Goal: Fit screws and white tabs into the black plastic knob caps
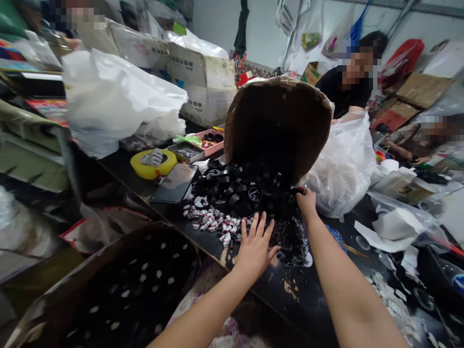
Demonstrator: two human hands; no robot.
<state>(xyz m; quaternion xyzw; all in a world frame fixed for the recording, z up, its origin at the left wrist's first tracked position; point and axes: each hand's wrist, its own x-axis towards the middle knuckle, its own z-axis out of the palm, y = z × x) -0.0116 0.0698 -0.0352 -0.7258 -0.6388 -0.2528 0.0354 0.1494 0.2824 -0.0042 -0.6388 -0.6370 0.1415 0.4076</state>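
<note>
A tipped brown cardboard box (279, 121) lies on the black table (308, 295) with round black caps (239, 188) spilling from its mouth. My left hand (255, 246) lies flat with fingers spread beside a heap of small dark pins (290, 237) and near several small white-and-red parts (213, 222). My right hand (307, 200) is closed at the box's lower right rim, among the caps; what it grips is hidden.
A phone (174, 182), a yellow tape roll (154, 164) and small trays (203, 142) sit left of the caps. White plastic bags (116, 96) stand on both sides. An open box (119, 290) of caps is below left. Two people sit at the far right.
</note>
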